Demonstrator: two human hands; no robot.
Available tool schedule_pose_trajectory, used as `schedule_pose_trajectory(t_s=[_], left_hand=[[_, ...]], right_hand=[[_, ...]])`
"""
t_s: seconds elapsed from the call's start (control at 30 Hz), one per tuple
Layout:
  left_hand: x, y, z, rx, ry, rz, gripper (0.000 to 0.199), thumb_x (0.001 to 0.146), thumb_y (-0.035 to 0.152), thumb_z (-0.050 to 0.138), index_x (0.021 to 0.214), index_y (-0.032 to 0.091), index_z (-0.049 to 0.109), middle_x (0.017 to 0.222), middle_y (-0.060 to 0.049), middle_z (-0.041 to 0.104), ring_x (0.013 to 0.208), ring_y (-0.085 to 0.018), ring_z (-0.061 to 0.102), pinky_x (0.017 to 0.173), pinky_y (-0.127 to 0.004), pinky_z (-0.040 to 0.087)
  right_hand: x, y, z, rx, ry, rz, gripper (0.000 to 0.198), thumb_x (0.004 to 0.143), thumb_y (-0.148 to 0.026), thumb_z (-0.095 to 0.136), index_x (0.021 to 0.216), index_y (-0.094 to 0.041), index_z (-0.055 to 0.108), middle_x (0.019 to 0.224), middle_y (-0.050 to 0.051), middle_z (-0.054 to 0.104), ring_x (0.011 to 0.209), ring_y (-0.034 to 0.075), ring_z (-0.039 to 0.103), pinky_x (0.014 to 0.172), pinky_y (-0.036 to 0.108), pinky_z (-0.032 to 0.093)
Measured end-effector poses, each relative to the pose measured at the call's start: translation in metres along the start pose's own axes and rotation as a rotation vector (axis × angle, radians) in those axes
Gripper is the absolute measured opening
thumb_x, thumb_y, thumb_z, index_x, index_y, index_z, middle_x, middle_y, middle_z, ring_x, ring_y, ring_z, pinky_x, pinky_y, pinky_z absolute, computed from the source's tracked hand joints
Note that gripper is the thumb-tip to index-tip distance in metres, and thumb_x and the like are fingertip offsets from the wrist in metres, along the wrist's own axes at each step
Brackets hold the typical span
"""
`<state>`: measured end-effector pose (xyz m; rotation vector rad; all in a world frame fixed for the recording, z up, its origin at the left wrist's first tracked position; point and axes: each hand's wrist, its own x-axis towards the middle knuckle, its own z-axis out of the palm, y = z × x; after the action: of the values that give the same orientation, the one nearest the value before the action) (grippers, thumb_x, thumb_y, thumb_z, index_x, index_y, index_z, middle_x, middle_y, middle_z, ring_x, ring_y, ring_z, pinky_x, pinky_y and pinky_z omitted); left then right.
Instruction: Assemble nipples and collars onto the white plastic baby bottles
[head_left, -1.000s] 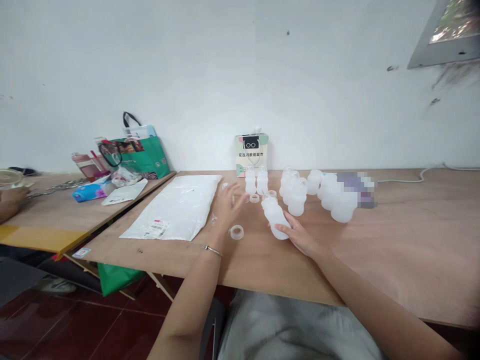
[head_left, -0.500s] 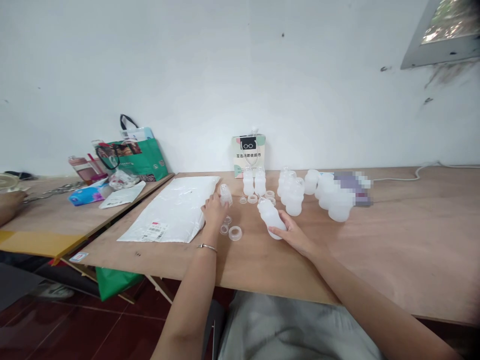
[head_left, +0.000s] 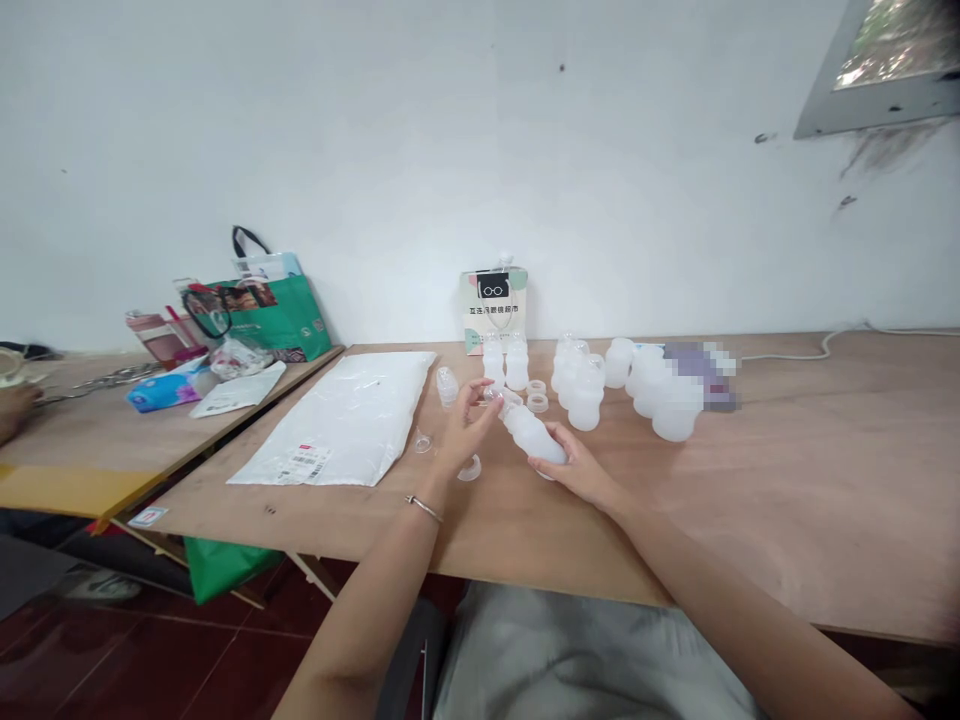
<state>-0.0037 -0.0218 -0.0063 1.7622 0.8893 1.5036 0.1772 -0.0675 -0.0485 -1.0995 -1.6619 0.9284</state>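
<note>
My right hand point(head_left: 574, 462) is closed around the lower part of a frosted white baby bottle point(head_left: 534, 436), which leans to the left above the table. At its tip, my left hand point(head_left: 472, 415) pinches a small clear cap point(head_left: 494, 394), held against or very near the bottle's top. Left of that hand, a clear dome-shaped cap point(head_left: 447, 386) stands on the table. A thin clear ring point(head_left: 423, 442) and a wider clear ring point(head_left: 470, 468), partly covered by my left wrist, lie nearer. More clear rings point(head_left: 537, 397) rest behind the bottle.
Several frosted bottles point(head_left: 585, 395) stand at the back and right. A printed paper bag point(head_left: 493, 305) leans on the wall. A white mailing bag point(head_left: 337, 415) lies at left. On the neighbouring table are a green bag point(head_left: 289, 310) and another person's hand point(head_left: 16, 408).
My left hand has moved right from the clear caps to the bottle's top, bringing a clear cap with it. The bottle in my right hand tilts further left.
</note>
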Motion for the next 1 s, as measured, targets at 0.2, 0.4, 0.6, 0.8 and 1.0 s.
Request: schedule_pose_trajectory(t_s=[0.2, 0.4, 0.6, 0.8, 1.0], left_hand=[[-0.005, 0.000, 0.005, 0.039, -0.119, 0.038, 0.036, 0.079, 0.037, 0.055, 0.111, 0.022, 0.050, 0.104, -0.005, 0.059, 0.096, -0.017, 0.054, 0.087, -0.030, 0.037], [-0.005, -0.011, 0.012, 0.019, -0.127, 0.080, 0.039, 0.080, 0.036, 0.053, 0.115, 0.020, 0.047, 0.103, -0.006, 0.059, 0.094, -0.016, 0.053, 0.084, -0.029, 0.039], [-0.006, -0.010, 0.017, 0.007, -0.055, 0.064, 0.036, 0.077, 0.035, 0.058, 0.110, 0.021, 0.054, 0.093, -0.003, 0.059, 0.085, -0.014, 0.052, 0.082, -0.028, 0.039], [-0.009, -0.011, 0.017, -0.065, -0.073, 0.050, 0.037, 0.075, 0.034, 0.060, 0.109, 0.020, 0.055, 0.092, -0.004, 0.059, 0.084, -0.014, 0.054, 0.079, -0.027, 0.042], [-0.007, -0.020, 0.020, 0.020, -0.067, 0.092, 0.037, 0.079, 0.033, 0.055, 0.113, 0.021, 0.051, 0.097, -0.005, 0.058, 0.087, -0.014, 0.053, 0.083, -0.030, 0.041]], right_hand=[[0.001, -0.001, 0.000, -0.005, 0.011, 0.009, 0.045, 0.071, -0.039, 0.060, 0.110, -0.021, 0.049, 0.102, 0.005, 0.057, 0.086, 0.018, 0.055, 0.071, 0.032, 0.048], [0.000, 0.002, 0.001, -0.031, 0.028, -0.023, 0.043, 0.074, -0.043, 0.057, 0.110, -0.020, 0.050, 0.101, 0.005, 0.059, 0.089, 0.020, 0.056, 0.075, 0.033, 0.048], [-0.002, 0.007, 0.002, 0.029, -0.003, -0.055, 0.050, 0.076, -0.042, 0.057, 0.121, -0.022, 0.048, 0.112, 0.005, 0.059, 0.101, 0.023, 0.055, 0.086, 0.037, 0.044], [-0.001, 0.010, 0.002, 0.047, -0.030, -0.035, 0.052, 0.076, -0.042, 0.056, 0.123, -0.021, 0.046, 0.114, 0.006, 0.058, 0.104, 0.023, 0.054, 0.089, 0.038, 0.043], [-0.001, 0.006, 0.002, 0.004, -0.017, -0.028, 0.051, 0.077, -0.042, 0.055, 0.123, -0.023, 0.045, 0.114, 0.006, 0.057, 0.104, 0.024, 0.053, 0.088, 0.039, 0.043]])
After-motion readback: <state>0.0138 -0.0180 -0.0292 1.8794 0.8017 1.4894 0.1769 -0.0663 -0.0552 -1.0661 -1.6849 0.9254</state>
